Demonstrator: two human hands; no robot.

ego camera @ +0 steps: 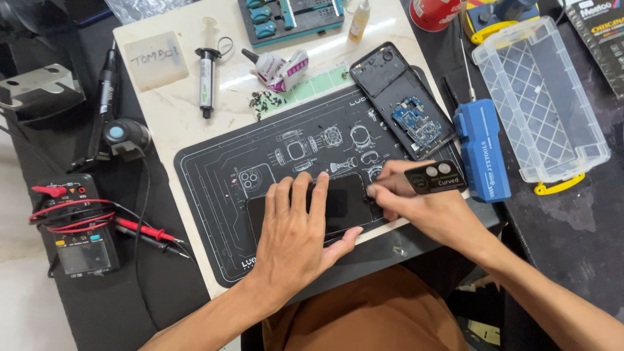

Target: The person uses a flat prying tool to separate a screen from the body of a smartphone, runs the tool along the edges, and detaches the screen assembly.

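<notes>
A black phone screen (pixel 344 203) lies flat on the black work mat (pixel 214 195). My left hand (pixel 296 231) presses down on it with spread fingers, covering its left half. My right hand (pixel 416 201) is at the screen's right end and pinches a small black tool or card (pixel 434 177) with two round marks. Whether the card's edge is under the screen is hidden by my fingers.
An opened phone body (pixel 400 97) with a blue board lies at the mat's far right. A blue tool case (pixel 481 153) and a clear plastic bin (pixel 539 97) stand to the right. A multimeter (pixel 78 227) with red leads, a syringe (pixel 207 81) and a glue tube (pixel 276 68) are to the left and behind.
</notes>
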